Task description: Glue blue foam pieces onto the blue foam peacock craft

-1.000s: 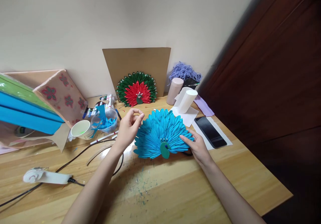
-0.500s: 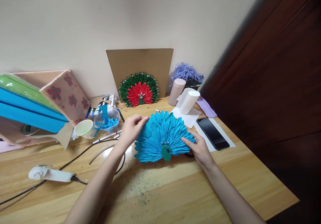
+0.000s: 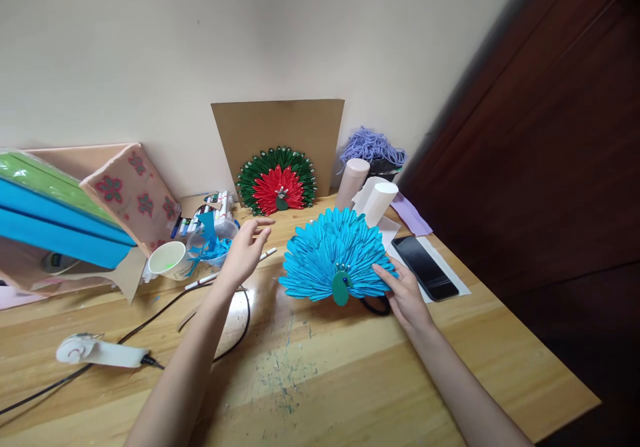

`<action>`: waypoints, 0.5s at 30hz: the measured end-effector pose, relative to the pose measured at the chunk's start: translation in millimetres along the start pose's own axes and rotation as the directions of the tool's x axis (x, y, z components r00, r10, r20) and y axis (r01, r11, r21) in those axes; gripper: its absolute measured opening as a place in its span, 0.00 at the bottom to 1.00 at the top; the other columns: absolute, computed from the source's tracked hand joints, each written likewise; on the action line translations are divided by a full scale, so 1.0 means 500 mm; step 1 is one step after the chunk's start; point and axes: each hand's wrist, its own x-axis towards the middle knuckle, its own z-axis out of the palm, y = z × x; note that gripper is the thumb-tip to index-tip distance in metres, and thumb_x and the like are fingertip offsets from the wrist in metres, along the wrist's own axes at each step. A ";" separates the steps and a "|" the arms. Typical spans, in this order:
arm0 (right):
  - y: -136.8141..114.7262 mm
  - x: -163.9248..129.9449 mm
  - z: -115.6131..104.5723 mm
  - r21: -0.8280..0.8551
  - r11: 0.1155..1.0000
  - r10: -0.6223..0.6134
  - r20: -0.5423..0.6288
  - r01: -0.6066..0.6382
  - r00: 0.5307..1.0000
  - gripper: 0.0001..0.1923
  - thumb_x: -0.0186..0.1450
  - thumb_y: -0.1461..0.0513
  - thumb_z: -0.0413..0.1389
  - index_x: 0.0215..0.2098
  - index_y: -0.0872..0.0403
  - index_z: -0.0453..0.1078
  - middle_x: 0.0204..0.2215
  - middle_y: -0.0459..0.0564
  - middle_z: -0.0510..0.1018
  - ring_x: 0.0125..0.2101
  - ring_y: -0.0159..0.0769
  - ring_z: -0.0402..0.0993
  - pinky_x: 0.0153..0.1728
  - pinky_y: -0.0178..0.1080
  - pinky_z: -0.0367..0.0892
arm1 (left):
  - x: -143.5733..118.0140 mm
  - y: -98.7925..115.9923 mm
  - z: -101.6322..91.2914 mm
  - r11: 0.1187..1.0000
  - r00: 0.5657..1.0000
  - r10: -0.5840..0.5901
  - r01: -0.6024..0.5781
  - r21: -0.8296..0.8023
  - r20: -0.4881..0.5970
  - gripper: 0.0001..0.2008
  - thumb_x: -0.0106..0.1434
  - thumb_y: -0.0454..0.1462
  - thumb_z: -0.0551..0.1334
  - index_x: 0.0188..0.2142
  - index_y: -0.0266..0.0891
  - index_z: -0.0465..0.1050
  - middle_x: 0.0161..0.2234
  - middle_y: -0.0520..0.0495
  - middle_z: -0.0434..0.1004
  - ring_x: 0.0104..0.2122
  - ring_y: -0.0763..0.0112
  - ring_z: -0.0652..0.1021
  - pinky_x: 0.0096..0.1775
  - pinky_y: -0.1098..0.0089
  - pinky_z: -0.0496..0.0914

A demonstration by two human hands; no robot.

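A blue ribbon peacock (image 3: 325,260) with a fanned tail, a green body and a dark blue bead is held above the table. My right hand (image 3: 407,293) grips its right edge, thumb in front and the other fingers behind. To the left of the tail, my left hand (image 3: 247,250) is apart from the peacock, with its fingers loosely bent and apart and nothing between them. Beneath and beside that hand lie white markers (image 3: 203,280) and a clear tub (image 3: 234,233) of blue scraps.
Against the wall leans a cardboard sheet (image 3: 280,123) with a red and green peacock (image 3: 277,180). A phone (image 3: 425,267) lies on the right. White rolls (image 3: 381,200) and purple yarn (image 3: 373,147) stand behind. A corded white tool (image 3: 103,351), a paper cup (image 3: 170,260) and a flowered box (image 3: 133,193) are left.
My left hand has let go of the peacock's left edge and drawn away to the left. The peacock, in my right hand, has shifted right and slightly up.
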 end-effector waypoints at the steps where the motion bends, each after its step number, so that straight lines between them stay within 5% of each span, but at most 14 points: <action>1: 0.000 0.000 0.000 0.004 1.000 0.007 0.003 -0.007 1.000 0.16 0.51 0.56 0.65 0.37 0.52 0.72 0.33 0.47 0.79 0.34 0.37 0.76 0.38 0.38 0.71 | -0.005 0.007 0.008 1.000 0.998 -0.005 0.004 0.007 0.062 0.15 0.61 0.45 0.55 0.39 0.37 0.72 0.42 0.42 0.75 0.38 0.66 0.75 0.39 0.68 0.68; 4: 0.000 0.000 -0.001 0.005 1.000 0.023 0.007 -0.023 1.000 0.16 0.51 0.57 0.65 0.37 0.53 0.72 0.33 0.48 0.80 0.34 0.38 0.76 0.38 0.39 0.71 | -0.018 0.026 0.035 0.998 0.975 -0.048 0.055 -0.029 0.217 0.17 0.60 0.48 0.57 0.35 0.35 0.74 0.36 0.43 0.77 0.37 0.65 0.75 0.40 0.68 0.67; 15: 0.000 -0.003 0.001 0.000 0.999 0.034 0.028 -0.034 0.999 0.19 0.51 0.56 0.65 0.39 0.53 0.72 0.36 0.50 0.80 0.37 0.40 0.76 0.39 0.40 0.71 | -0.017 0.031 0.040 0.966 0.970 -0.117 0.161 -0.204 0.212 0.16 0.56 0.47 0.61 0.25 0.34 0.69 0.24 0.52 0.68 0.26 0.75 0.68 0.31 0.73 0.61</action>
